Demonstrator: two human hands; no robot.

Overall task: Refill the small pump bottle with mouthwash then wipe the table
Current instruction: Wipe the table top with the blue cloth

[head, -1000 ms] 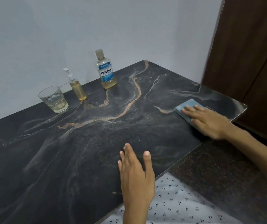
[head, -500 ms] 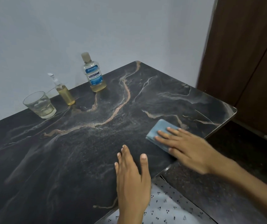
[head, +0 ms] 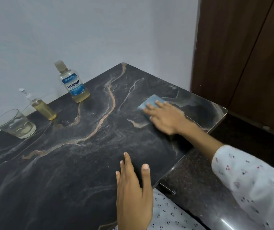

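The right hand point(head: 165, 117) lay flat on a blue cloth point(head: 151, 102), its fingers straight and spread, pressing the cloth onto the dark marbled bench point(head: 86, 163) near the far right corner. The cloth's long axis ran from the near left toward the far right, and the fingers pointed toward the far left across it. The left hand point(head: 133, 188) rested palm down at the near edge of the bench, fingers straight and close together, thumb set apart, holding nothing.

The small pump bottle point(head: 40, 106) stood upright by the wall at the far left, filled with yellow liquid, its long axis vertical and its nozzle turned left. The mouthwash bottle point(head: 72, 83) stood capped to its right, well apart from the cloth. A drinking glass point(head: 14, 124) stood left of the pump bottle, with a little liquid in its bottom.
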